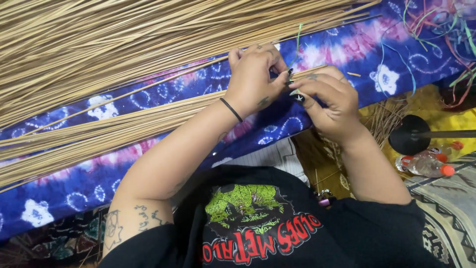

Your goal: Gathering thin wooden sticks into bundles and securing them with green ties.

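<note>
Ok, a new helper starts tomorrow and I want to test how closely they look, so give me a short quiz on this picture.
1. True or false: the left hand and the right hand meet at the end of a bundle of thin tan sticks.
2. What lies under the sticks? A) a bare wooden board B) a blue and pink tie-dye cloth C) a metal tray
3. Which wrist bears the thin black band?

Key: 1 true; 2 B; 3 the left wrist.
</note>
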